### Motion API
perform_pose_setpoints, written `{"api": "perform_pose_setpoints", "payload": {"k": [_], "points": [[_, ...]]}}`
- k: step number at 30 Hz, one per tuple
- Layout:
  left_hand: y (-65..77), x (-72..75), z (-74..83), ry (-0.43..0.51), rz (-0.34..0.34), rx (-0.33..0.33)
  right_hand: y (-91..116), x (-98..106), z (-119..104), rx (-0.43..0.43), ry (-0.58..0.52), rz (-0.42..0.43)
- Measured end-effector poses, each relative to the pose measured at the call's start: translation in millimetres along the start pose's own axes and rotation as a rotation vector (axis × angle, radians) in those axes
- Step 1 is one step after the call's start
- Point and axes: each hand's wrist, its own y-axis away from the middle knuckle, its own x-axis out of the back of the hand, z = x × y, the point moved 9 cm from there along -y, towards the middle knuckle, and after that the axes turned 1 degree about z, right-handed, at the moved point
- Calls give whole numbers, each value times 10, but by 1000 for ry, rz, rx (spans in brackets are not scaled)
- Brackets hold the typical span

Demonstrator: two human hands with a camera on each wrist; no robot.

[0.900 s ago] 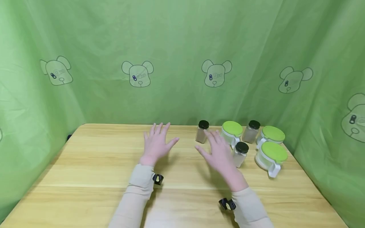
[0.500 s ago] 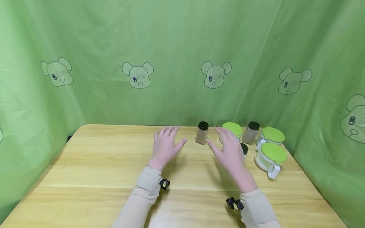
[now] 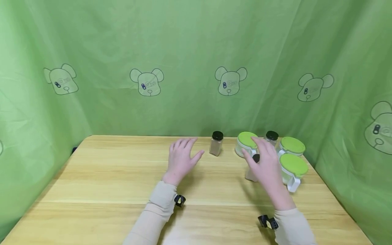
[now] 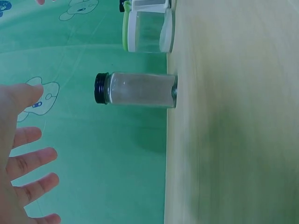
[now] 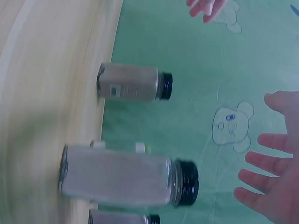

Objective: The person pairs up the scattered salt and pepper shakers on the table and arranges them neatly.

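My left hand (image 3: 180, 160) hovers over the middle of the table with fingers spread, holding nothing. Beyond it to the right stands a black-capped glass jar (image 3: 216, 144) of greyish-brown powder, also seen in the left wrist view as a jar (image 4: 140, 89) clear of the fingers. My right hand (image 3: 265, 166) is over the right side, fingers apart and holding nothing. In the head view it partly covers the nearest black-capped jar (image 3: 251, 174). The right wrist view shows that jar (image 5: 119, 177) upright on the table, apart from the fingertips.
Three clear canisters with green lids and white handles stand at the right: a back-left canister (image 3: 246, 140), a back-right canister (image 3: 292, 145) and a front canister (image 3: 293, 165). Another black-capped jar (image 3: 271, 136) stands among them. A green curtain (image 3: 190, 102) rises behind the wooden table (image 3: 107, 177).
Both hands have moved right, the right hand farther, from near the lone jar to over the front jar. The left hand has shifted slightly rightward. The jars and canisters stay in place.
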Motion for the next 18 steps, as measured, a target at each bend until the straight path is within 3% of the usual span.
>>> {"api": "perform_pose_setpoints", "payload": {"k": [18], "points": [[-3, -155, 179, 9, 23, -31, 51, 300, 606, -199, 69, -31]]}}
